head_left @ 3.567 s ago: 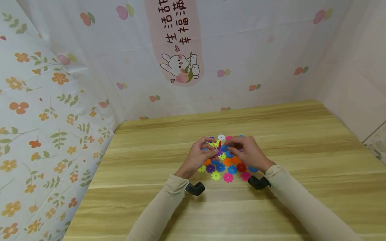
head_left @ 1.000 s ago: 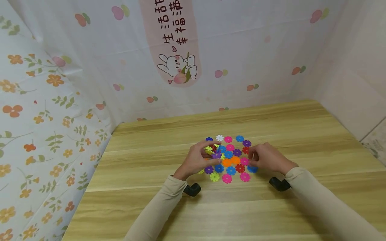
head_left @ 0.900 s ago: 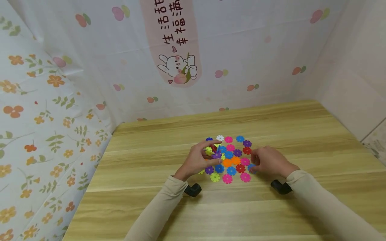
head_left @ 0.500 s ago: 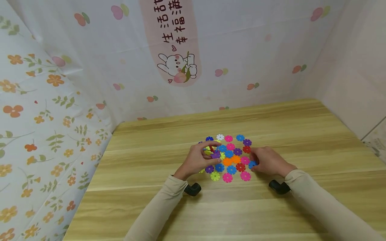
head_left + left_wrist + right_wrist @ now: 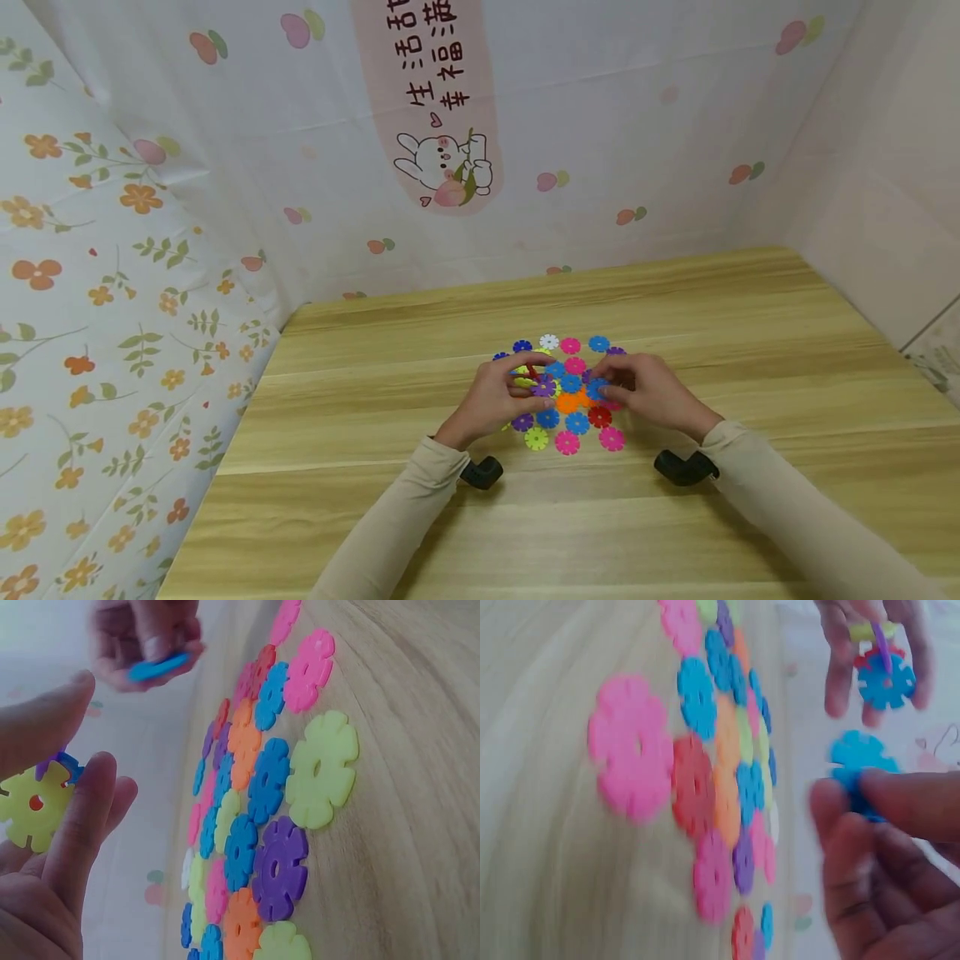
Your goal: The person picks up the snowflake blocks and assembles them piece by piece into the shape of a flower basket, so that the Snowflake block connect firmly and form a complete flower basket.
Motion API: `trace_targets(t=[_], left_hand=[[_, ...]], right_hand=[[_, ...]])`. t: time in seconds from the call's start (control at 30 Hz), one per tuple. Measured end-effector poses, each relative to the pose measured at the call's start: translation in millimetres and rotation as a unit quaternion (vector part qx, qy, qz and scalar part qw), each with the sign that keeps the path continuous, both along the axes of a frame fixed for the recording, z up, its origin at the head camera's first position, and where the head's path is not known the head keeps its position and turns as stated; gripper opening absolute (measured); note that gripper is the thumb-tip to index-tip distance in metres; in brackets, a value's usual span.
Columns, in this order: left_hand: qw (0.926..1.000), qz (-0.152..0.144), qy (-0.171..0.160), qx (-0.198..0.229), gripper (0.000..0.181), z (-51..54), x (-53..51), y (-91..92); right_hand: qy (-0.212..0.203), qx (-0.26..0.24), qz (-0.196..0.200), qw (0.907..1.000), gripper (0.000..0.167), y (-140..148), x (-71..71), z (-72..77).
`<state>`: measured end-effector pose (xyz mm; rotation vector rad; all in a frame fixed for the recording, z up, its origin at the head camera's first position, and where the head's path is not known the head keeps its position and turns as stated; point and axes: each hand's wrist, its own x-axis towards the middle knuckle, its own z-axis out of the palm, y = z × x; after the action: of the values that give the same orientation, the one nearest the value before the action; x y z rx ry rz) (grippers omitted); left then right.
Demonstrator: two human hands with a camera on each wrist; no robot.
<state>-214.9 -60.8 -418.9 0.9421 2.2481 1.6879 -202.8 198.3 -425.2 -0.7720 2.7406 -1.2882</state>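
My left hand [image 5: 491,400] holds a small assembly of interlocked plastic snowflake discs just above the table. A yellow disc [image 5: 52,814] faces the left wrist camera, while the right wrist view shows a blue disc [image 5: 874,686] with purple, red and yellow pieces joined to it. Between thumb and fingers, my right hand [image 5: 660,396] pinches a single blue snowflake disc [image 5: 859,754]. That disc is a short gap to the right of the assembly. Fingers hide part of the assembly's joints.
Many loose notched discs lie flat under and around both hands, among them a pink disc [image 5: 567,442], a yellow-green disc [image 5: 536,439] and a white disc [image 5: 550,342]. The wooden table [image 5: 360,417] meets a patterned cloth [image 5: 600,125] at the back.
My right hand went right to the loose discs, took a blue disc from the right edge of the spread, and brought it left toward the assembly. My left hand has kept its hold.
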Motion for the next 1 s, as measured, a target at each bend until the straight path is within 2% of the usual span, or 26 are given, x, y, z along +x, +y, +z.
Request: trace_targets(t=[0.07,0.2,0.27,0.33,0.37,0.5,0.6,0.77,0.87,1.0], left_hand=[[1.0000,-0.006,0.001,0.002,0.048,-4.5,-2.6,0.9],[0.9999,-0.013,0.006,0.005,0.048,-5.9,-3.0,3.1],[0.9999,-0.014,0.007,0.004,0.048,-4.3,-1.8,4.2],[0.9999,-0.014,0.007,0.002,0.048,4.0,2.7,5.5],[0.9999,-0.015,0.008,0.001,0.048,8.9,5.5,5.9],[0.9998,-0.014,0.009,-0.008,0.046,25.3,15.6,6.5],[0.9998,-0.010,0.010,-0.011,0.046,23.9,16.1,6.9],[0.9999,-0.015,0.000,-0.006,0.047,24.1,16.0,8.2],[0.9998,-0.018,-0.008,-0.008,0.047,27.1,16.5,8.4],[0.9997,-0.017,0.000,-0.015,0.046,29.3,16.3,9.3]], right_hand=[[0.003,-0.033,-0.008,0.9994,0.015,-6,0.4,0.6],[0.007,-0.082,-0.012,0.9965,0.016,-19,1.8,3.4],[0.011,-0.100,-0.007,0.9949,0.016,-24,2.5,4.3],[0.011,-0.113,-0.005,0.9936,0.016,-29,6.1,10.3],[0.012,-0.116,-0.004,0.9932,0.016,-32,8.8,14.6],[0.011,-0.122,-0.010,0.9925,0.016,-36,10.7,16.9],[0.020,-0.121,-0.008,0.9924,0.016,-33,6.4,8.3],[0.048,-0.113,-0.001,0.9925,0.015,-33,6.9,7.5],[0.050,-0.113,-0.002,0.9924,0.014,-34,7.6,8.6],[0.058,-0.111,-0.005,0.9921,0.014,-33,7.1,8.7]])
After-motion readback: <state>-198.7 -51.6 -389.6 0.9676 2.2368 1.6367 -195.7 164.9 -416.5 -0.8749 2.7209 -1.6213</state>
